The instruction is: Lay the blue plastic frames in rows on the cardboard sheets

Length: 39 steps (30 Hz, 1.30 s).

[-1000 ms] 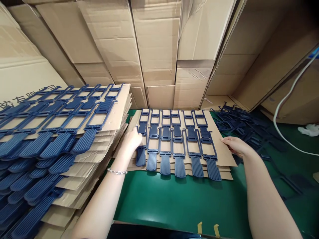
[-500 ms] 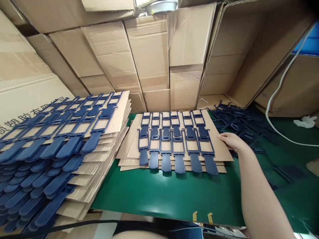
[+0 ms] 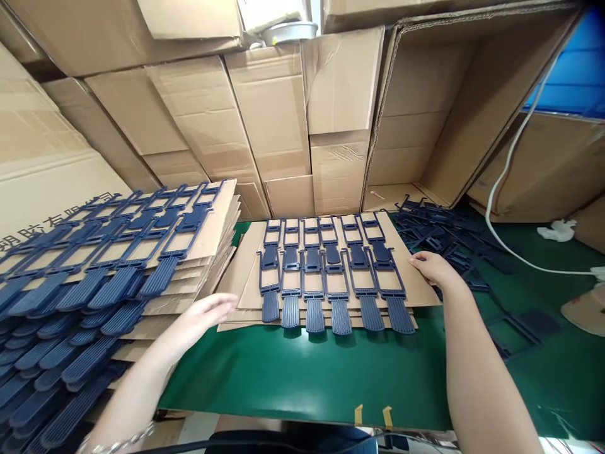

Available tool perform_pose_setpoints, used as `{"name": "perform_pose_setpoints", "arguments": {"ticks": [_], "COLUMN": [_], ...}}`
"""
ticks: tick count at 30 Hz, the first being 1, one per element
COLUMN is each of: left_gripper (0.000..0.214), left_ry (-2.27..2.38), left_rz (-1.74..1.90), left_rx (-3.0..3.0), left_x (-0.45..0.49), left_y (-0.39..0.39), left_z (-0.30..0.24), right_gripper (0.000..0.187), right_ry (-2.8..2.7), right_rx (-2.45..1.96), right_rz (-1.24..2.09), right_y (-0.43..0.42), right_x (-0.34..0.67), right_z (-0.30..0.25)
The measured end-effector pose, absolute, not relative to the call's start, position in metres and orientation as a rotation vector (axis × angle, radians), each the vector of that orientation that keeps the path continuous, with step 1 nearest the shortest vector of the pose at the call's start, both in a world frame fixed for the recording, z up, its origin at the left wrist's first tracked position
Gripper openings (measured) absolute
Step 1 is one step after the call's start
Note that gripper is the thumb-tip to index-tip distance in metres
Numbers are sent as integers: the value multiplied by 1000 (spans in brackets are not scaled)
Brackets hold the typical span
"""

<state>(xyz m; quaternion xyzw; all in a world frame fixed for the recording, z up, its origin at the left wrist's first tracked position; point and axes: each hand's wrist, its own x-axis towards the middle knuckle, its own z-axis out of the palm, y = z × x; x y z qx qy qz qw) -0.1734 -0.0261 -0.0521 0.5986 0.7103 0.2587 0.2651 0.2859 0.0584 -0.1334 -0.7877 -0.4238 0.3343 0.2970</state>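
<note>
A cardboard sheet lies on top of a few more sheets on the green table. Several dark blue plastic parts are laid on it in two rows. My right hand rests on the sheet's right edge, fingers curled onto the cardboard. My left hand reaches in from the lower left with fingers stretched out, holding nothing, just short of the sheet's left front corner.
A tall stack of cardboard sheets layered with blue parts fills the left. A loose heap of blue parts lies right of the sheet. Cardboard boxes wall the back. A white cable hangs at right.
My left hand left the parts, dropped out of view, and has come back reaching toward the sheet's left corner. My right hand stayed on the right edge. The view tilted upward.
</note>
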Motion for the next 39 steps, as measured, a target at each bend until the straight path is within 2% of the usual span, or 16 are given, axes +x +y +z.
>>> {"name": "perform_pose_setpoints", "arguments": {"ticks": [8, 15, 21, 23, 29, 39], "left_gripper": [48, 46, 83, 89, 74, 59], "left_ry": [1877, 1846, 1989, 2052, 2196, 2190], "left_rz": [663, 600, 554, 488, 169, 78], "left_rx": [1286, 1229, 1439, 1541, 1843, 1893], "left_x": [-186, -183, -167, -158, -140, -148], "left_y": [45, 59, 66, 63, 53, 53], "left_z": [-94, -91, -94, -94, -88, -91], "right_gripper": [14, 15, 18, 19, 17, 17], "right_ry": [-1061, -1040, -1019, -1011, -1001, -1020], "right_rx": [-2089, -2000, -1937, -1940, -1962, -1997], "right_rz": [964, 1101, 1180, 1183, 1172, 1155], "right_y": [49, 48, 47, 48, 48, 47], "right_x": [284, 291, 293, 293, 294, 294], "right_z": [-121, -125, -127, -127, -129, -125]}}
